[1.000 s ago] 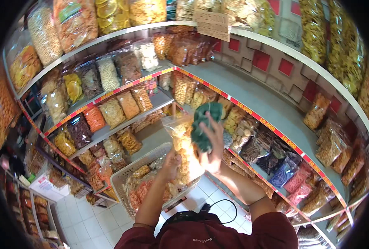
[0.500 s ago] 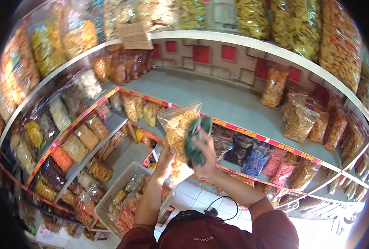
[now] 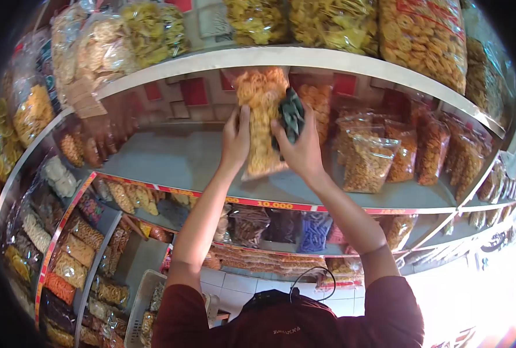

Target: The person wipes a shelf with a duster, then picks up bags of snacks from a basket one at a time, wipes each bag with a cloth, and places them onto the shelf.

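A clear plastic bag of yellow-orange snacks is upright over the grey middle shelf. My left hand grips its left side. On the right side, my right hand holds a dark green cloth against the bag. Just behind and right of that hand stands another bag of orange snacks. Farther right on the same shelf are several clear bags of brown snacks.
A white shelf edge with large snack bags above it curves overhead. Lower shelves hold more bags, with a red price strip along the edge. A plastic crate of bags stands at the lower left.
Both hands have moved up and forward with the bag and cloth, from in front of the price strip to over the middle shelf. The view has shifted to the right.
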Demonstrator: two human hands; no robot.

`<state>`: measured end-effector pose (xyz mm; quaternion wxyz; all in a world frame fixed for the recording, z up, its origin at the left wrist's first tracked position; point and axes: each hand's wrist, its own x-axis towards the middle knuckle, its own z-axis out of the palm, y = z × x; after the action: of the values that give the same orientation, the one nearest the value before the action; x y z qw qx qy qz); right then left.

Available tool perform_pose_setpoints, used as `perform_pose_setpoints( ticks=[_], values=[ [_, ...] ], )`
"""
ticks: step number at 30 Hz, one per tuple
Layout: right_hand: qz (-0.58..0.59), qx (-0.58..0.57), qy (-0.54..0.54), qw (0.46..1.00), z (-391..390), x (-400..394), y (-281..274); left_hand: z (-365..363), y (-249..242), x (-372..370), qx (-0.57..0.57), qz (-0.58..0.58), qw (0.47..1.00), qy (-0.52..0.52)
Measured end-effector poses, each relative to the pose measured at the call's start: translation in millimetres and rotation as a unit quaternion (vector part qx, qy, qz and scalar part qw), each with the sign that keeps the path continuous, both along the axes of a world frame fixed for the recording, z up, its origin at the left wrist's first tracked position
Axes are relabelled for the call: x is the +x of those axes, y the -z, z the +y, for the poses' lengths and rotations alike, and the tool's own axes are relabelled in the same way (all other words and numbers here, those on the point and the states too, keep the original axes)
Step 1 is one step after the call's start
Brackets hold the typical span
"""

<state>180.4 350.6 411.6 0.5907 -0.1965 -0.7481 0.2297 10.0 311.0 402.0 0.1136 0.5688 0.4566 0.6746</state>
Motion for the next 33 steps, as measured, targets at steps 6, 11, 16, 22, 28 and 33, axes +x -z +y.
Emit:
perform_pose_setpoints(
  ticks=[6, 11, 16, 22, 28, 33],
  values=[
    [-0.052, 0.008, 0.133, 0.990, 75.0, 14.4, 9.8, 119.8, 8.4, 29.3, 0.021, 0.032, 0.998, -0.055],
    [-0.102, -0.021, 0.218, 0.970, 108.4, 14.4, 40.5, 205.1, 41.8, 38.9, 0.037, -0.033, 0.990, 0.131],
    [-0.156, -0.005, 0.242, 0.958, 115.1, 22.0, 54.1, 243.6, 90.1, 35.1, 0.007, 0.088, 0.995, -0.039],
    [-0.202, -0.015, 0.245, 0.948, 106.5, 22.8, 53.9, 168.4, 57.3, 50.2, -0.078, 0.121, 0.988, -0.049],
    [-0.167, 0.023, 0.243, 0.955, 106.6, 28.7, 49.8, 171.5, 68.3, 46.0, 0.023, 0.159, 0.987, 0.032],
    [-0.159, -0.010, 0.222, 0.962, 104.3, 31.7, 47.3, 174.0, 72.2, 45.4, 0.069, 0.172, 0.982, 0.037]
  ],
)
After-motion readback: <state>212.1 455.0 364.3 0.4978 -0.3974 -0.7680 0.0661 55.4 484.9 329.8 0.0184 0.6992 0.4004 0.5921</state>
